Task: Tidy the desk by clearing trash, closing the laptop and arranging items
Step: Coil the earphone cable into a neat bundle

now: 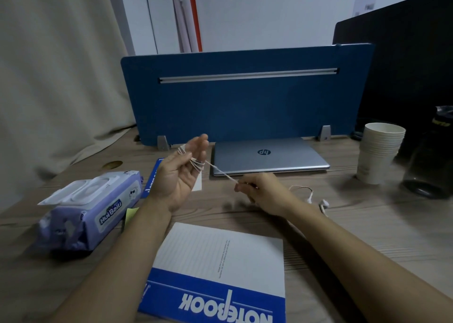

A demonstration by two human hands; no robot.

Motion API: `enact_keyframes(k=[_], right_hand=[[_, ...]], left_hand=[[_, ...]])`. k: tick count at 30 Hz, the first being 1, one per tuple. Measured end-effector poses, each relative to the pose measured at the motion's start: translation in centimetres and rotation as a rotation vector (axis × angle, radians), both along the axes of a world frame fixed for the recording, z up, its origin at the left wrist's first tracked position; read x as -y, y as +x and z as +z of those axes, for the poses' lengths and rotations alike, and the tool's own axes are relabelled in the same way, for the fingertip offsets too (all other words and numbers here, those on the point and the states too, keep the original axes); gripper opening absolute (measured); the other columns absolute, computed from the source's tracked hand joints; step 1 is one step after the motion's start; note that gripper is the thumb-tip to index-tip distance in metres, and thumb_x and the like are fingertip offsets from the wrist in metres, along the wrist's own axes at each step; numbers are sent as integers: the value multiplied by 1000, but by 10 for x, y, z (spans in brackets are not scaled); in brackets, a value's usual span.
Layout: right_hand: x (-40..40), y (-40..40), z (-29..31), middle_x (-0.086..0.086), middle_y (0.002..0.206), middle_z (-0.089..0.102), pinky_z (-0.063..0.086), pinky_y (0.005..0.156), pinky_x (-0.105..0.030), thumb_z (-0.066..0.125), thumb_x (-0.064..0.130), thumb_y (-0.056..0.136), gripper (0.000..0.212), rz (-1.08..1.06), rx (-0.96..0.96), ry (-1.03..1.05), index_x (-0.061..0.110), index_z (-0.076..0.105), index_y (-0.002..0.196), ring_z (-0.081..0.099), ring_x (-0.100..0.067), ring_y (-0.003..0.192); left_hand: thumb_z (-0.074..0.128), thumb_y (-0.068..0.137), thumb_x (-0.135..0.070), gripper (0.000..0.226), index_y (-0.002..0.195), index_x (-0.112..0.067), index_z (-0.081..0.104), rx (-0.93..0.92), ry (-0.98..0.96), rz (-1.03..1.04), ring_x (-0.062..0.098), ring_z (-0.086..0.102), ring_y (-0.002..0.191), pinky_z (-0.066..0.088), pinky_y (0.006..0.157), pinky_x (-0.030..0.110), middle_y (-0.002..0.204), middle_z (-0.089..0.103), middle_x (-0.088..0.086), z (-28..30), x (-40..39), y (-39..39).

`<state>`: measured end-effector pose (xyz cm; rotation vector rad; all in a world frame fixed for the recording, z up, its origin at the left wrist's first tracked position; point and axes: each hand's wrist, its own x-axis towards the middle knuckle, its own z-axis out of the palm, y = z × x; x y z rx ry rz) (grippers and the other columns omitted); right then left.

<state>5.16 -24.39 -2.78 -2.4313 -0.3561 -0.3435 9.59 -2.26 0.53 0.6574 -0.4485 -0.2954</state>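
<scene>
A white earphone cable (221,173) is looped several times around the spread fingers of my left hand (182,173), held palm up above the desk. My right hand (257,190) pinches the cable and holds it taut to the right of the left hand. The cable's loose end with the earbuds (323,203) trails on the desk behind my right wrist. The silver laptop (267,156) lies closed against the blue divider. A blue and white notebook (220,268) lies near the front edge, between my forearms.
A purple wet-wipe pack (90,212) lies at the left, with a yellow sticky note (131,213) beside it. A second blue booklet (153,180) sits under my left hand. A stack of paper cups (378,151) and a dark bottle (429,165) stand at the right. The blue divider (245,97) closes the back.
</scene>
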Motion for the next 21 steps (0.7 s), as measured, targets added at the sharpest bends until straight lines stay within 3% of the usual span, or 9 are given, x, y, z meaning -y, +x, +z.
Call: enact_keyframes(k=[3, 8, 11, 13, 15, 17, 19, 21], right_hand=[[-10, -9, 5, 17, 66, 59, 42, 63, -23, 52, 27, 97, 18, 126, -33, -154, 25, 70, 98, 53, 1, 61], [-30, -22, 10, 0, 95, 73, 45, 74, -27, 52, 27, 97, 21, 248, -3, -273, 20, 69, 106, 58, -12, 78], [-34, -26, 13, -4, 92, 73, 47, 75, -32, 52, 27, 97, 21, 286, 55, -305, 15, 70, 101, 62, -20, 81], [-31, -26, 16, -4, 82, 71, 47, 69, -33, 54, 24, 95, 20, 279, 118, -284, 14, 71, 93, 58, -18, 69], [-25, -24, 19, -3, 70, 67, 47, 64, -36, 55, 23, 94, 20, 234, 201, -232, 13, 70, 85, 54, -19, 60], [-20, -22, 20, 1, 67, 65, 48, 61, -37, 60, 22, 91, 17, 169, 299, -146, 12, 70, 82, 54, -17, 58], [-15, -19, 19, 5, 68, 64, 48, 60, -34, 65, 22, 88, 13, 90, 388, -31, 14, 70, 80, 54, -12, 59], [-10, -16, 19, 7, 72, 67, 49, 62, -31, 70, 25, 86, 11, 6, 458, 40, 16, 69, 79, 56, -8, 64]], left_hand=[[35, 97, 8, 40, 137, 5, 44, 0, 76, 247, 24, 60, 122, 53, 92, 29, 131, 63, 15, -4, -4, 11], [43, 96, 7, 39, 132, -9, 46, 207, 605, 492, 22, 53, 129, 40, 108, 36, 131, 61, 8, -13, 6, 9], [46, 99, -20, 39, 137, -14, 47, 350, 945, 506, 10, 48, 130, 34, 110, 36, 140, 54, -5, -18, 9, 0], [43, 96, -41, 38, 125, -21, 58, 410, 1096, 446, 5, 44, 129, 32, 103, 31, 154, 35, -3, -20, 9, -5], [39, 90, -60, 46, 115, -27, 61, 478, 1268, 378, 8, 43, 130, 33, 98, 30, 157, 28, -7, -22, 7, -9], [39, 86, -70, 52, 112, -30, 59, 513, 1350, 310, 4, 51, 120, 36, 93, 29, 148, 42, -7, -21, 7, -13], [41, 78, -80, 69, 123, -30, 54, 502, 1374, 234, 2, 65, 94, 46, 86, 29, 118, 66, -7, -18, 6, -16], [46, 71, -84, 75, 118, -27, 58, 555, 1454, 201, 12, 68, 79, 54, 79, 39, 91, 70, -2, -16, 6, -16]])
